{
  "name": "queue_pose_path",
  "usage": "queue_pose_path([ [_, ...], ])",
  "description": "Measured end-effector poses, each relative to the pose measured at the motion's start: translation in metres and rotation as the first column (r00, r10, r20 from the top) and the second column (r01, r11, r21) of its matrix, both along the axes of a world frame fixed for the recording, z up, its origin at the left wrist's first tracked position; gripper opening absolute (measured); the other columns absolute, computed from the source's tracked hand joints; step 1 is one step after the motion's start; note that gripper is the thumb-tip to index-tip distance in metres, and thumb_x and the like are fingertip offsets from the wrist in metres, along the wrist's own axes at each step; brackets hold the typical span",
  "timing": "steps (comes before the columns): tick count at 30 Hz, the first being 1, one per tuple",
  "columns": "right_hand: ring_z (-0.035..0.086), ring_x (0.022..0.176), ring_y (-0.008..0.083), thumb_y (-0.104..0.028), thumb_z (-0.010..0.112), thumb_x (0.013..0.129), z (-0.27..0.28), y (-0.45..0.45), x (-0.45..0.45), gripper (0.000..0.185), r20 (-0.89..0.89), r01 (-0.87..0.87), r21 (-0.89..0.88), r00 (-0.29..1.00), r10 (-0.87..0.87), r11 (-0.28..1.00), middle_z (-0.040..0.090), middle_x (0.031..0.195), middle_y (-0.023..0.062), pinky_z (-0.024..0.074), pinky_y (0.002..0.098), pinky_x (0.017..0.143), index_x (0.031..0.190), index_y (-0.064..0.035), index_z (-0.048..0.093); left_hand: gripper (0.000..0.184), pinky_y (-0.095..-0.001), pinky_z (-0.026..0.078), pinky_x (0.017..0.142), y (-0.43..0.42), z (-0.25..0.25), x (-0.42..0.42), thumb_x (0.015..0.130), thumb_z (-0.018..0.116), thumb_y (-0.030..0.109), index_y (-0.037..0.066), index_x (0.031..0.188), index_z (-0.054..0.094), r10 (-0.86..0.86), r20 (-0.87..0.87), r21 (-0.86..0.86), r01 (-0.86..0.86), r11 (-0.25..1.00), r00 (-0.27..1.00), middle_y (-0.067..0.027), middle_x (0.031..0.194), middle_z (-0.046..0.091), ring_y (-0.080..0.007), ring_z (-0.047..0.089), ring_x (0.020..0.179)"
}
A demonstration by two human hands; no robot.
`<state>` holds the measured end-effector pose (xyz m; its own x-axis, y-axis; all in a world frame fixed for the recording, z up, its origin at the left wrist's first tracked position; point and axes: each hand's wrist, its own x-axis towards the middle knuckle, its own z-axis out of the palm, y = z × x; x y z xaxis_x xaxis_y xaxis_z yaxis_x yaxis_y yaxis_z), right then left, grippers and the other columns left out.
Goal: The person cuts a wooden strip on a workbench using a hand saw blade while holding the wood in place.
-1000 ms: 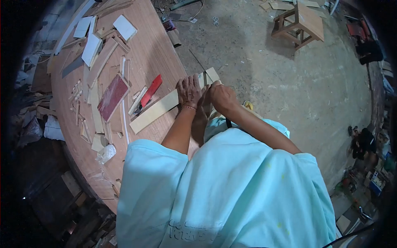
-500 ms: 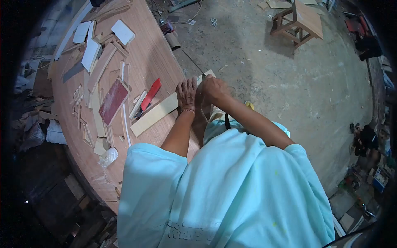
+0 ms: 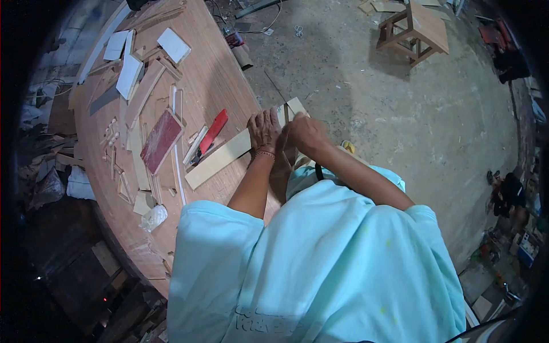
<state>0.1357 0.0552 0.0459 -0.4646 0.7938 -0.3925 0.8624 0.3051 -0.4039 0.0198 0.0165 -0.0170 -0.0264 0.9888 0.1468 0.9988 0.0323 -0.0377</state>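
Note:
A pale wooden board (image 3: 220, 158) lies slantwise on the table, its far end past the table's edge. My left hand (image 3: 265, 132) lies flat on it, fingers spread. Beside it, my right hand (image 3: 306, 134) is closed round something hidden in the fist. A thin dark blade (image 3: 275, 85) runs from near that fist across the board and out over the floor. Left of the board are a red tool (image 3: 214, 131) and a narrow pale strip (image 3: 196, 145).
Wood offcuts, white panels (image 3: 130, 76) and a dark red panel (image 3: 162, 141) cover much of the wooden table (image 3: 223, 91). A crumpled plastic bag (image 3: 153, 218) lies near its edge. A wooden stool (image 3: 413, 33) stands on the floor; clutter lines the right wall.
My right hand moved in toward the board's far end with the blade reaching farther out, then drew back. My left hand stayed on the board. The view shifted slightly.

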Motion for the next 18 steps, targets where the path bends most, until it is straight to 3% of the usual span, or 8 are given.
queue_pose_path([
  [4, 0.058, 0.066, 0.0275, -0.012, 0.050, 0.068, 0.008, 0.001, 0.006, 0.017, 0.016, 0.069, -0.029, 0.998, -0.069, 0.997, 0.057, 0.070, 0.0164, 0.0464, 0.0338, 0.054, 0.075, 0.0028, 0.050, 0.049, -0.0368, 0.024, 0.086, 0.002, -0.002, 0.001, 0.072, 0.039, 0.041, 0.005, 0.105, 0.040, 0.025, 0.031, -0.037, -0.024, 0.999, 0.999, -0.0068, 0.092, 0.045, -0.0192, 0.039, 0.093],
  [6, 0.058, 0.067, 0.0283, -0.011, 0.049, 0.068, -0.023, 0.013, -0.007, 0.014, -0.127, 0.023, 0.091, 0.992, -0.011, 0.996, 0.057, 0.070, 0.0167, 0.0464, 0.0333, 0.056, 0.074, 0.0011, 0.051, 0.049, -0.0371, 0.024, 0.086, 0.003, -0.014, -0.004, 0.073, 0.038, 0.042, 0.005, 0.105, 0.041, 0.019, -0.022, -0.047, -0.020, 0.999, 1.000, -0.0069, 0.092, 0.045, -0.0195, 0.040, 0.092],
  [7, 0.058, 0.068, 0.0275, -0.010, 0.049, 0.067, -0.015, 0.015, -0.010, 0.014, -0.130, -0.071, 0.143, 0.987, 0.090, 0.987, 0.057, 0.070, 0.0170, 0.0463, 0.0325, 0.056, 0.075, 0.0006, 0.052, 0.051, -0.0376, 0.024, 0.085, 0.003, -0.020, -0.006, 0.073, 0.037, 0.044, 0.004, 0.104, 0.041, 0.006, -0.056, -0.047, -0.008, 0.999, 0.998, -0.0073, 0.093, 0.045, -0.0199, 0.040, 0.091],
  [9, 0.058, 0.067, 0.0271, -0.011, 0.050, 0.067, -0.001, 0.009, -0.007, 0.015, -0.067, -0.087, 0.166, 0.993, 0.100, 0.982, 0.057, 0.069, 0.0171, 0.0463, 0.0323, 0.055, 0.075, 0.0009, 0.052, 0.053, -0.0380, 0.025, 0.085, -0.002, -0.020, -0.006, 0.073, 0.035, 0.047, 0.004, 0.104, 0.041, -0.009, -0.088, -0.059, 0.004, 0.998, 0.996, -0.0077, 0.093, 0.045, -0.0203, 0.041, 0.090],
  [11, 0.058, 0.067, 0.0267, -0.011, 0.050, 0.066, 0.009, 0.001, 0.000, 0.016, 0.009, -0.128, 0.200, 0.992, 0.129, 0.971, 0.057, 0.069, 0.0173, 0.0463, 0.0321, 0.054, 0.076, 0.0012, 0.052, 0.053, -0.0382, 0.024, 0.085, 0.001, -0.007, 0.000, 0.072, 0.036, 0.047, 0.005, 0.104, 0.041, 0.009, 0.109, 0.031, -0.012, 0.999, 0.994, -0.0083, 0.092, 0.046, -0.0207, 0.041, 0.091],
  [13, 0.057, 0.069, 0.0323, -0.013, 0.051, 0.066, 0.019, -0.001, 0.006, 0.022, -0.010, 0.054, -0.056, 0.998, -0.055, 0.997, 0.056, 0.070, 0.0215, 0.0459, 0.0365, 0.056, 0.078, 0.0054, 0.047, 0.052, -0.0380, 0.023, 0.086, 0.001, -0.010, -0.001, 0.072, 0.036, 0.047, 0.005, 0.104, 0.042, 0.042, 0.105, -0.001, -0.042, 0.999, 0.994, -0.0083, 0.092, 0.046, -0.0206, 0.041, 0.092],
  [16, 0.057, 0.069, 0.0320, -0.014, 0.052, 0.066, -0.005, 0.007, -0.006, 0.025, -0.078, 0.038, 0.052, 0.996, -0.034, 0.998, 0.056, 0.070, 0.0206, 0.0459, 0.0366, 0.056, 0.079, 0.0061, 0.047, 0.050, -0.0382, 0.022, 0.088, 0.001, -0.010, 0.000, 0.072, 0.037, 0.044, 0.006, 0.103, 0.041, 0.014, 0.130, 0.011, -0.015, 1.000, 0.991, -0.0085, 0.093, 0.046, -0.0214, 0.041, 0.093],
  [18, 0.057, 0.069, 0.0318, -0.015, 0.052, 0.067, -0.007, 0.016, -0.010, 0.026, -0.071, -0.015, 0.060, 0.997, 0.019, 0.998, 0.056, 0.070, 0.0197, 0.0457, 0.0365, 0.057, 0.080, 0.0062, 0.046, 0.053, -0.0382, 0.021, 0.088, 0.001, -0.008, -0.001, 0.072, 0.037, 0.047, 0.005, 0.105, 0.040, 0.037, 0.091, -0.087, -0.029, 0.996, 0.995, -0.0090, 0.093, 0.047, -0.0216, 0.041, 0.093],
])
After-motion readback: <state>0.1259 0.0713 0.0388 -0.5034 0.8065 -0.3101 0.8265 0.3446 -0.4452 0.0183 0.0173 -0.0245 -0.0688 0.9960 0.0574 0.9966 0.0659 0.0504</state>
